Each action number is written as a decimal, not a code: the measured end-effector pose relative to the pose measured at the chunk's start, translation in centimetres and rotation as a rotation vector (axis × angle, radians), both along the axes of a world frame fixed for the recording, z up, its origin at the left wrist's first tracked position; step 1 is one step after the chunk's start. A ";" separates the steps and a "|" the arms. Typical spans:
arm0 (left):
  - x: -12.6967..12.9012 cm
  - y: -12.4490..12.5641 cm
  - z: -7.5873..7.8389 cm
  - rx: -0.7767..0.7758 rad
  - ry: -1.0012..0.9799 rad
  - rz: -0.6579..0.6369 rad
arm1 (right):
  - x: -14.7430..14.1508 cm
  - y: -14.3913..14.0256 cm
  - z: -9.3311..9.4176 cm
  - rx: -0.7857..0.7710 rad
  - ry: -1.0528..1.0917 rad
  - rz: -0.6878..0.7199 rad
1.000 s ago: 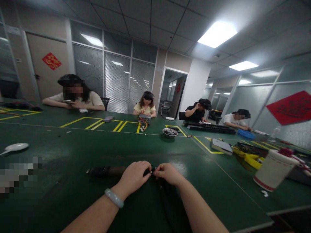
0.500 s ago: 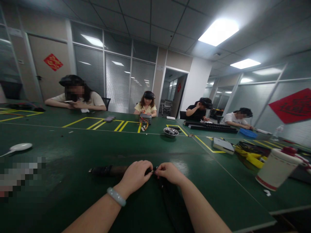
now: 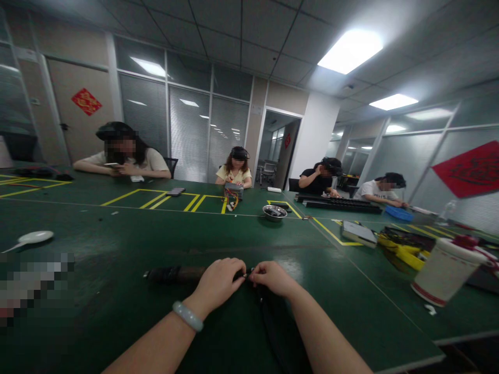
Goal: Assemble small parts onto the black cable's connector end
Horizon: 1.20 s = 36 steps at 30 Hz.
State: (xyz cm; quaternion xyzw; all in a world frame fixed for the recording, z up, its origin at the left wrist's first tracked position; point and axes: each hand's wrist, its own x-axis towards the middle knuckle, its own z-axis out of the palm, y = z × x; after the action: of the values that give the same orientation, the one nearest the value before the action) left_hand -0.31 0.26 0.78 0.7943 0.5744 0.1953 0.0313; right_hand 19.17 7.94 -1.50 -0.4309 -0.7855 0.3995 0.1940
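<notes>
Green matting covers a long table marked with yellow lines, in an office with glass partitions and ceiling lights. At the near edge the left hand, a pale bracelet on its wrist, lies curled over the right end of a dark rod that lies flat and runs off to the left. The right hand sits just beside it, fingers pinched shut on something small where the two hands meet; what it is cannot be told. A dark strap runs from the hands toward the near edge. A white spoon lies at far left, a metal bowl further off at centre, a white cup on the right. Four people sit along the far side, working.
</notes>
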 end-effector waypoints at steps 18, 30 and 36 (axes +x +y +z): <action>-0.1 -0.5 0.1 0.037 -0.006 0.017 | -0.2 -0.5 0.7 -0.023 -0.008 0.006; -0.1 -0.3 -0.4 0.111 0.007 -0.011 | -0.2 -0.7 1.3 0.030 -0.065 0.034; -0.1 -0.2 -0.5 0.104 -0.005 -0.031 | -0.3 -0.8 1.2 0.026 -0.073 0.036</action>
State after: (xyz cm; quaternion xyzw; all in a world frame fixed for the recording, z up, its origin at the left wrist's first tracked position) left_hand -0.46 0.05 0.30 0.8031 0.5510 0.2266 -0.0056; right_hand 18.84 7.14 -0.25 -0.4282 -0.8050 0.3766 0.1636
